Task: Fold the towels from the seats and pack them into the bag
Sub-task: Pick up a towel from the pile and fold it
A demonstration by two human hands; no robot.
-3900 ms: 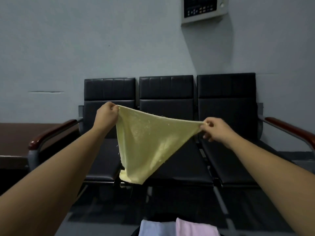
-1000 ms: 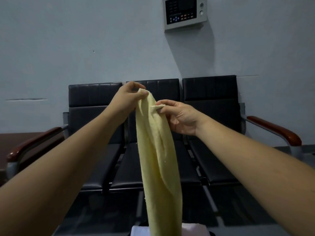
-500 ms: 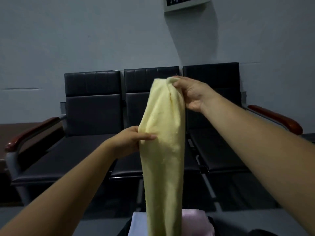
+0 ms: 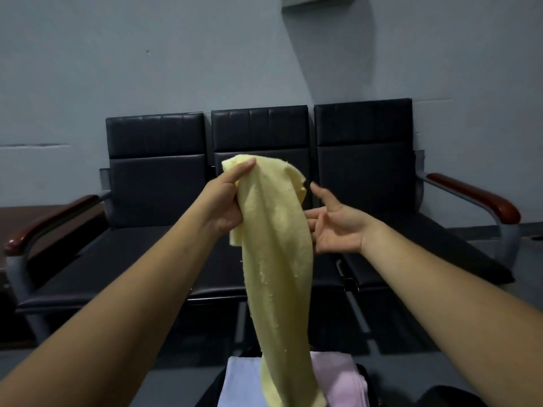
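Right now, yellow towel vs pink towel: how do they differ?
The yellow towel hangs long and loose, while the pink towel lies folded in the dark bag below. The left hand grips the yellow towel at its top, but neither hand touches the pink towel. Both are plain, pale cloth.

The bag (image 4: 210, 392), the yellow towel (image 4: 276, 259) and the wall panel (image 4: 316, 0) are cut off by the view's edges.

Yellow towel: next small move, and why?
Probably the right hand should close on the towel about halfway down and lift that part for the next fold. The left hand alone grips its top, the right is open beside it, and the towel hangs as one long strip, its end dangling over the bag.
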